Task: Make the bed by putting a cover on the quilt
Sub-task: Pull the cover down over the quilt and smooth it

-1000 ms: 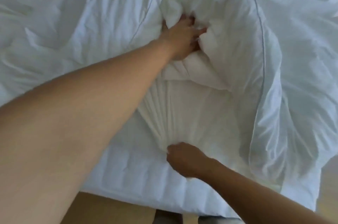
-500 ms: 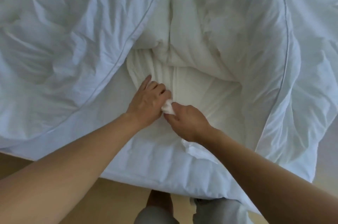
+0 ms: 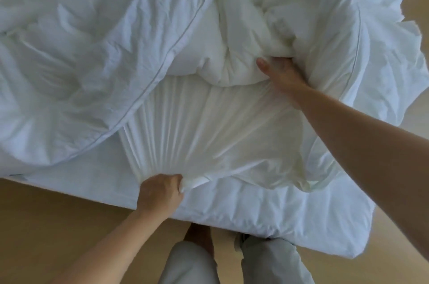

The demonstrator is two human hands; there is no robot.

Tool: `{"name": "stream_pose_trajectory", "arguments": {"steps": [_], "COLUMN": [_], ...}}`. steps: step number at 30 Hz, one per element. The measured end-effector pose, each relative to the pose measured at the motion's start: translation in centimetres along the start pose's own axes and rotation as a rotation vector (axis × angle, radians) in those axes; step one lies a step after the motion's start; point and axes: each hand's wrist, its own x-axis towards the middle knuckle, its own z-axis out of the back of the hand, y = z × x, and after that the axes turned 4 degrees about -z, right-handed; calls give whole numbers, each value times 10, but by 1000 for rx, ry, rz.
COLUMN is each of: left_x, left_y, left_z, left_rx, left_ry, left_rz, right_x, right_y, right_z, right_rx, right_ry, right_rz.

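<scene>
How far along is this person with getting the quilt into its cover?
Early-middle. Done: the puffy white quilt sits bunched inside the open mouth of the thin white cover with grey piping. In hand: the left hand grips gathered fabric taut near the white mattress edge; the right hand grips the quilt. Left: spreading it into the corners, closing and smoothing the crumpled cover.

Bright, soft, even light — the folds of the white cover (image 3: 69, 51) carry faint grey shadows. The picture is slightly blurred, with wide-angle stretch toward the corners.
</scene>
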Motion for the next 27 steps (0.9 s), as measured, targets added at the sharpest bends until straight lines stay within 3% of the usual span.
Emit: {"name": "stream_pose_trajectory", "arguments": {"steps": [3, 6, 9, 11, 13, 15, 20, 27], "left_x": [7, 26, 61, 94, 121, 127, 65, 18], "left_y": [-12, -42, -90, -117, -146, -176, -201, -233], "left_z": [6, 3, -8, -17, -12, -3, -30, -43], "left_rx": [90, 110, 165, 134, 52, -72, -70, -275], "left_ry": [-115, -301, -358, -329, -267, -109, 17, 130], "left_rz": [-2, 13, -248, -224, -79, 15, 16, 14], "right_x": [-2, -10, -17, -19, -23, -28, -22, 4], "right_y": [-18, -38, -51, -64, -79, -89, -102, -86], "right_z": [-5, -12, -10, -4, 5, 17, 56, 94], "right_rx": [-92, -166, -268, -326, -426, -524, -655, -709], "right_ry": [74, 81, 90, 93, 105, 113, 180, 235], "right_rz": [-130, -114, -67, -34, 1, 20, 58, 42]}}
